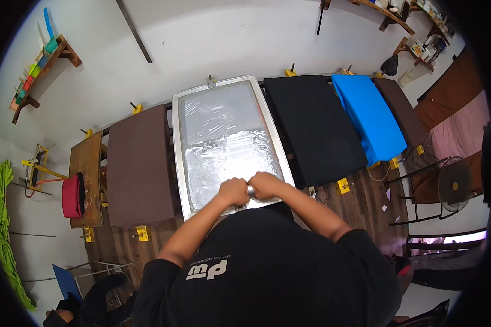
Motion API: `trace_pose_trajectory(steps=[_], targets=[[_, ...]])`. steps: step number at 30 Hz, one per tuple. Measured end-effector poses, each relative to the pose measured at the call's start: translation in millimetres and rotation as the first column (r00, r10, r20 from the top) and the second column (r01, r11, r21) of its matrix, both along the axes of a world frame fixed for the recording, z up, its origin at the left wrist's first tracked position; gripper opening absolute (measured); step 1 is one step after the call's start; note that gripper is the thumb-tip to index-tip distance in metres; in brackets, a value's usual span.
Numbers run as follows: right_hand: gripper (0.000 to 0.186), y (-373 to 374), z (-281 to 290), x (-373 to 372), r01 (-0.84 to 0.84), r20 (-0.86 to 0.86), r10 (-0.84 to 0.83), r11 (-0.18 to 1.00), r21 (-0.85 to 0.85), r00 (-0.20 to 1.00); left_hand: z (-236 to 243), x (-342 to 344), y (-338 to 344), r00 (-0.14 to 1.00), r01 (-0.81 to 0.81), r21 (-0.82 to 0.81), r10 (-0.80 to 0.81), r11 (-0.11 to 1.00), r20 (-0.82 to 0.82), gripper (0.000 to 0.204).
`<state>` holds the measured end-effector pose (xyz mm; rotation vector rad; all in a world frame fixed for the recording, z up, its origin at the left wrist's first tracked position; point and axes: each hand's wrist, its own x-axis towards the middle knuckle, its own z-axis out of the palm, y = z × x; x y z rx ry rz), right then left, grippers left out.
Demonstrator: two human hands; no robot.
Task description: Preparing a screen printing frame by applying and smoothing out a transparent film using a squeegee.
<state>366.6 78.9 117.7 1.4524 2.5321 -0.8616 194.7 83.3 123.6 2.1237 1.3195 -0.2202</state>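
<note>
A long screen-printing frame with pale metal edges lies lengthways in front of me. Wrinkled, shiny clear film covers its grey mesh. At the frame's near end, my left hand and my right hand are side by side, both closed into fists. A short silvery bar shows between them, and both hands appear wrapped round it. Most of the bar is hidden by my fingers, so its full shape cannot be made out.
Left of the frame are a brown cloth-covered board and a bare wooden board with a folded red cloth. To the right lie black, blue and brown covered boards. A fan stands far right.
</note>
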Motion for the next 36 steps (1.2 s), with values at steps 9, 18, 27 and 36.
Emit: trace_pose_trajectory(steps=[9,18,27,36], targets=[[0.02,66.8,-10.6,-6.1,0.004,0.007,-0.006,0.967,0.255,1.0,-17.1,1.7,62.6,0.997,-0.083,0.227,0.078,0.97,0.029,0.023],[0.022,-10.6,-6.8,-4.5,0.002,0.023,-0.003,0.998,0.069,1.0,-10.8,-1.0,-5.9,1.0,0.005,0.033,-0.005,0.999,-0.012,0.029],[0.021,47.3,-20.3,-0.7,0.117,-0.114,-0.082,0.933,0.341,0.99,-30.7,4.4,36.9,0.981,-0.134,0.443,0.054,0.887,0.188,0.017],[0.015,-20.5,-12.8,-2.6,0.03,-0.024,-0.026,0.987,0.16,0.999,-9.5,-0.3,-24.3,0.999,-0.04,0.104,0.038,0.994,0.013,0.02]])
